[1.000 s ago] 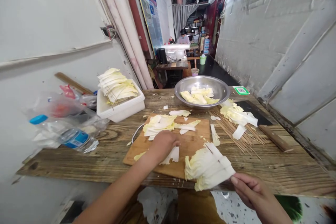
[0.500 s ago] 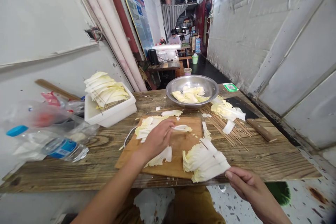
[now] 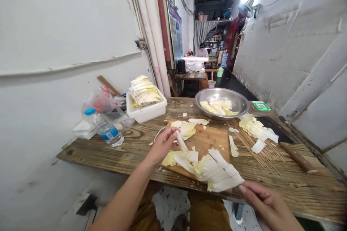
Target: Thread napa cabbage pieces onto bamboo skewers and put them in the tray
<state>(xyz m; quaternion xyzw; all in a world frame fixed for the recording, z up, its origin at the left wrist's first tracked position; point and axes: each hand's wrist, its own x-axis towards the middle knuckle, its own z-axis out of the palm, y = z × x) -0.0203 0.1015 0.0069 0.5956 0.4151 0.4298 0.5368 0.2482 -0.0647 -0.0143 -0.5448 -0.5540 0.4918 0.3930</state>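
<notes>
My left hand (image 3: 162, 144), fingers pinched, holds a narrow pale strip of napa cabbage (image 3: 181, 142) over the left side of a wooden cutting board (image 3: 213, 138). In my right hand (image 3: 264, 200) is the right end of a cabbage skewer (image 3: 223, 173), several white-and-yellow leaf pieces threaded close together. Dark bits of stick show between its pieces; the end in my fingers is hidden. It is held over the board's front right corner. A loose cabbage leaf (image 3: 187, 160) lies just left of it, and more cut leaves (image 3: 187, 129) lie behind my left hand.
A steel bowl (image 3: 200, 107) with cabbage stands behind the board. Bare bamboo skewers (image 3: 255, 149), cabbage scraps and a wooden-handled cleaver (image 3: 296, 156) lie right. A white bin (image 3: 151, 113) of filled skewers and a water bottle (image 3: 108, 130) stand left. Far back is a person (image 3: 202, 51).
The view has swung left, shifting the scene rightward. My left hand has drawn its cabbage strip nearer, and the strip now points downward. My right hand still holds the skewer, now close to a loose leaf.
</notes>
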